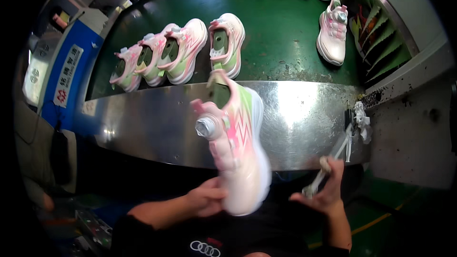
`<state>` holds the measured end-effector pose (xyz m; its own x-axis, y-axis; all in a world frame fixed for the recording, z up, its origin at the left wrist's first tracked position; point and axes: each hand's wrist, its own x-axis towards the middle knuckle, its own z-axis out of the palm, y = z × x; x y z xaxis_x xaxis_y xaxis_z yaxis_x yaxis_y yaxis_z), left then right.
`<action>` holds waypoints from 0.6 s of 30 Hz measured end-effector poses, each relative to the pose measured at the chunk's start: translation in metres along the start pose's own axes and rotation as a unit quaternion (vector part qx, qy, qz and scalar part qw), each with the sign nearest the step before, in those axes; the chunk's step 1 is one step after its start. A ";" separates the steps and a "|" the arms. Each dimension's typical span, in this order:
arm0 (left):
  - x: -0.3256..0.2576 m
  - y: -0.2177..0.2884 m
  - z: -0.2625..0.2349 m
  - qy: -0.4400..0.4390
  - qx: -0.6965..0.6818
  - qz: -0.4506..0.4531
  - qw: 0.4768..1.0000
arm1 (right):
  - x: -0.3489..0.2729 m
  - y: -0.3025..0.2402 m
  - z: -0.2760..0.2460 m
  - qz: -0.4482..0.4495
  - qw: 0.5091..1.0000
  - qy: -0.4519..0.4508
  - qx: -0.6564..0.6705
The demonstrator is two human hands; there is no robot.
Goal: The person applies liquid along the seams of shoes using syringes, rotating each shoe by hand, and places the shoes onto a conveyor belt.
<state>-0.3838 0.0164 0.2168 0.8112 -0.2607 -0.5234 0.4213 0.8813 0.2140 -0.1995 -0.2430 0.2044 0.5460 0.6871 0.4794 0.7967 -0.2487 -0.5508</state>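
Note:
A pink, white and green sneaker [240, 147] is raised in front of me over the near edge of the steel strip. My left hand [208, 197] is closed on its toe end, and the heel points away from me. A silvery round dial [205, 126] stands out on the sneaker's tongue. To the right, my right hand [324, 191] pinches a thin whitish stick-like tool [340, 147] that slants up and away. Motion blurs its tip, so I cannot make out its exact kind. Pale coverings [310, 190] show on some fingertips of that hand.
Several matching sneakers [183, 50] stand at left on the green belt [273, 33], with more at the far end. A single sneaker [332, 35] stands at right. A steel strip [295, 109] borders the belt. Beside a crumpled white wad [362, 123] lie thin tools.

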 end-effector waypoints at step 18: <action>0.303 0.182 0.091 0.097 0.377 0.203 0.898 | 0.040 0.042 0.025 0.027 0.993 0.081 -0.078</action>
<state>-0.0246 0.0618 0.1725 0.9051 0.1590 -0.3943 0.3215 0.3510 0.8795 -0.1509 -0.2094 0.1836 0.6134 0.5544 0.5626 0.7887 -0.3929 -0.4728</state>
